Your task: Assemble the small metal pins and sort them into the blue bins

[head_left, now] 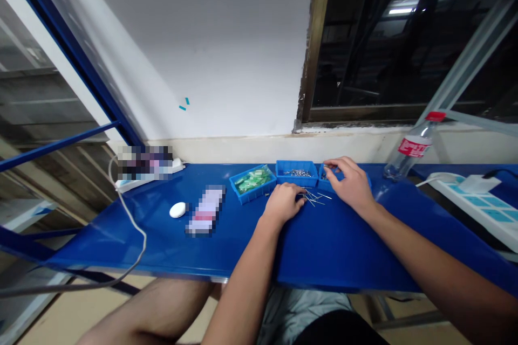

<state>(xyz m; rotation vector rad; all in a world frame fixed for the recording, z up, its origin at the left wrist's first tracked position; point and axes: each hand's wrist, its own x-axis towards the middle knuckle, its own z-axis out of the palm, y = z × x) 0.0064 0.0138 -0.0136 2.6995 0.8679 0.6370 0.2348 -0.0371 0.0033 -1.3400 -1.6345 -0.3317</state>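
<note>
Three blue bins stand in a row at the back of the blue table. The left bin [244,194] holds small green and clear packets. Small metal parts lie in the middle bin [297,179]. My right hand [348,180] is over the right bin [367,180], its fingers bent together at the bin's left side; what they hold, if anything, is too small to name. Thin metal pins [314,198] lie loose on the table. My left hand [284,202] rests at their left end, fingers curled down and closed, touching or gripping something that I cannot make out.
A white oval case [177,210] and a blurred-out flat object [206,210] lie on the left. A bottle with a red cap [413,148] leans at the back right. Power strips [481,202] [149,177] and a grey cable [140,232] flank the table [343,259].
</note>
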